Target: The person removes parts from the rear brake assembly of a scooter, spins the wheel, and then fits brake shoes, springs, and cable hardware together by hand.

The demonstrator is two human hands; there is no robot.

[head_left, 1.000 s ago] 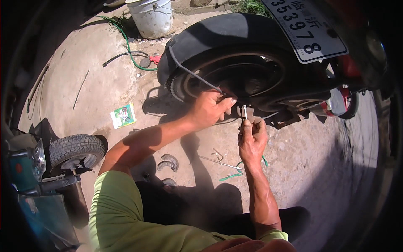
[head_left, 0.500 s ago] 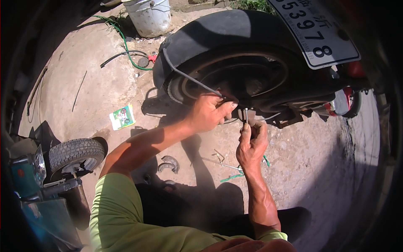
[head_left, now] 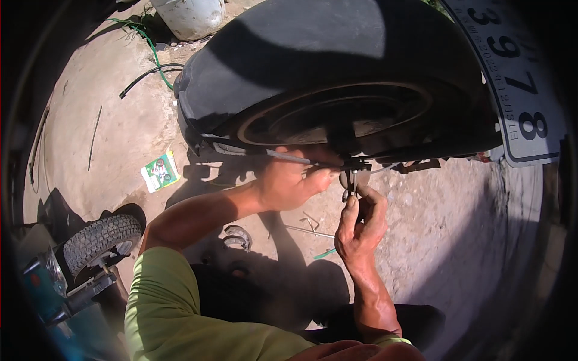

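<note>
A black scooter wheel point(head_left: 337, 114) fills the upper middle, its hub side toward me. My left hand point(head_left: 295, 180) is closed around a grey sheathed cable point(head_left: 289, 157) just below the rim. This cable runs along the wheel's lower edge to a dark metal lever point(head_left: 360, 163) at the hub. My right hand point(head_left: 361, 225) pinches a small metal bolt or pin point(head_left: 353, 185) between thumb and fingers, upright, right below that lever. Whether the pin touches the lever I cannot tell. Shadow partly hides my left fingertips.
On the ground below lie a curved brake shoe point(head_left: 238, 236), a thin metal rod point(head_left: 310, 231) and a green strip point(head_left: 325, 253). A printed card point(head_left: 160, 171) lies farther left. A small treaded wheel point(head_left: 102, 243) stands at the left, a white bucket point(head_left: 189, 15) behind. A licence plate point(head_left: 524, 114) overhangs the right.
The wheel and plate look larger and closer. The cable, which arched steeply over the wheel's side, now lies flatter along it. The right hand's pin has come up close under the hub lever.
</note>
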